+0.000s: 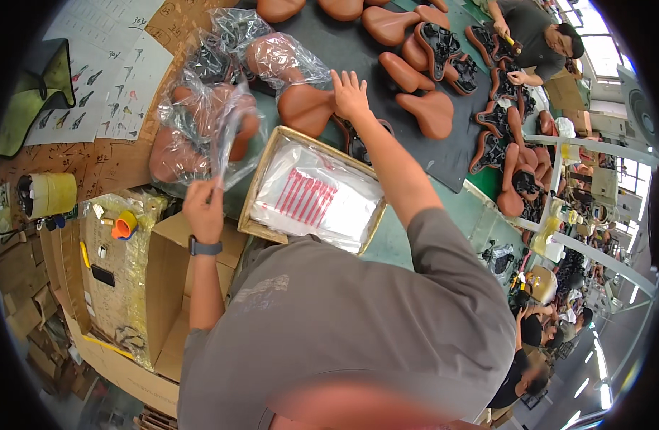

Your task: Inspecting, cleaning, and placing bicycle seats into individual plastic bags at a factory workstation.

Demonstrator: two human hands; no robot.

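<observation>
My left hand point(204, 208) is closed on the edge of a clear plastic bag point(236, 140), which hangs up and away from the fingers. Just beyond it lie several brown bicycle saddles in clear bags point(179, 154). My right hand point(351, 93) is stretched out with its fingers apart, beside the narrow end of an unwrapped brown bicycle saddle point(304, 109). Whether the palm touches that saddle is hard to make out. Between my arms stands a shallow box point(252, 215) holding a stack of clear plastic bags with red print point(308, 197).
More brown saddles point(426, 113) spread over the dark mat point(458, 161), some showing black undersides. A co-worker point(533, 39) holds a tool across the bench at far right. At left are an open cardboard carton point(164, 287), a yellow tape roll point(53, 193) and printed sheets point(93, 72).
</observation>
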